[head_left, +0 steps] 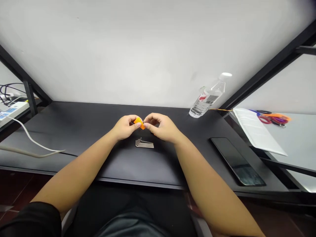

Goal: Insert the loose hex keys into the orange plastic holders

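Over the middle of the desk, my left hand is closed, pinching a small orange plastic holder between thumb and fingers. My right hand meets it from the other side, its thumb and fingertips pinched together against the orange piece's right end. Something thin and greyish shows at those fingertips, too small to name. Just below both hands, several L-shaped metal hex keys lie side by side on the black desk, their short ends to the left.
A clear water bottle with a white cap stands at the back right. A dark phone lies to the right. White cables cross the left side near a power strip. Beyond the right frame are a white packet and coloured cords.
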